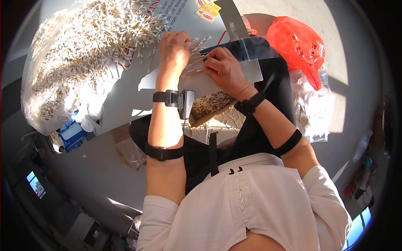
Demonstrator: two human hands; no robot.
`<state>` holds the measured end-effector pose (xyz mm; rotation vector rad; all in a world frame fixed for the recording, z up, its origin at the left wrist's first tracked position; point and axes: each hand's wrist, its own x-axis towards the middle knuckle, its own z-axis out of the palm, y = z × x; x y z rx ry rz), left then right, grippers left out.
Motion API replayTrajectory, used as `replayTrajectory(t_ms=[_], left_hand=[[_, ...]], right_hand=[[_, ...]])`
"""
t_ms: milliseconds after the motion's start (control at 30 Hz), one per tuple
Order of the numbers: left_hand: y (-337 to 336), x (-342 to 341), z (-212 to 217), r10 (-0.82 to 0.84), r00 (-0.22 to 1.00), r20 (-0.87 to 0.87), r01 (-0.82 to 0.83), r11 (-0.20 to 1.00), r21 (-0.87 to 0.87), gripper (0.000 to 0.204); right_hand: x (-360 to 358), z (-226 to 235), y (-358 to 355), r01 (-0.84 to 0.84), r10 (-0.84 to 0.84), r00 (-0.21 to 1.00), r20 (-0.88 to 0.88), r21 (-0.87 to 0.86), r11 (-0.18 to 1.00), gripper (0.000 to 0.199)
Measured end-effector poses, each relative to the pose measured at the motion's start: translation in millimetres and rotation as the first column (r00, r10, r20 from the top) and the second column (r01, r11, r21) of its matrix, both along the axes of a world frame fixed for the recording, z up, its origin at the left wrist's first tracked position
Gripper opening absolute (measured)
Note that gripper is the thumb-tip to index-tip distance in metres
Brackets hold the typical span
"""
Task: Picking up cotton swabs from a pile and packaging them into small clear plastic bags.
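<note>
A large heap of cotton swabs [96, 42] spills from a clear plastic bag [31, 104] across the left of the grey table. My left hand [175, 52] rests at the heap's right edge, its fingers curled down; what they hold, if anything, is hidden. To its right, my right hand [224, 69] is closed with thumb and fingers pinching a few swabs [194, 72] that point left. More loose swabs [200, 43] lie between the two hands. A clear flat plastic sheet or bag [253, 71] lies beneath and beside my right hand.
Small yellow printed cards [208, 11] lie at the table's far side. A red plastic bag [295, 46] sits at the right, above a clear bag of white pieces [312, 111]. Below the table edge, a cardboard box [205, 119] holds swabs. A blue-and-white container [72, 136] stands at left.
</note>
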<state>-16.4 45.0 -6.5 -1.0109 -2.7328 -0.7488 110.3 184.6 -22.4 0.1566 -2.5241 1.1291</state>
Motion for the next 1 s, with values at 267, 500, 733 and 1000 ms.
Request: replayTrajectory(t_ms=[267, 500, 733, 1000], left_hand=[[-6.3, 63.8, 1.9, 0.037, 0.999, 0.022, -0.034, 0.991, -0.126, 0.059], [0.9, 91.3, -12.8, 0.116, 0.993, -0.018, -0.118, 0.982, -0.151, 0.085], [4.9, 65.6, -17.3, 0.128, 0.991, -0.049, -0.137, 0.953, -0.272, 0.081], [-2.0, 81.5, -20.9, 0.170, 0.978, 0.123, -0.192, 0.962, 0.194, 0.070]], right_hand=[[-7.6, 0.1, 5.4, 0.207, -0.198, 0.978, 0.068, -0.445, 0.871, 0.031], [-44.9, -3.4, 10.3, 0.069, -0.072, 0.997, 0.010, -0.449, 0.891, 0.035], [-51.5, -5.3, 6.5, -0.006, 0.088, 0.992, 0.092, -0.659, 0.752, 0.035], [-27.2, -11.1, -8.1, 0.157, -0.144, 0.986, 0.088, -0.790, 0.593, 0.031]])
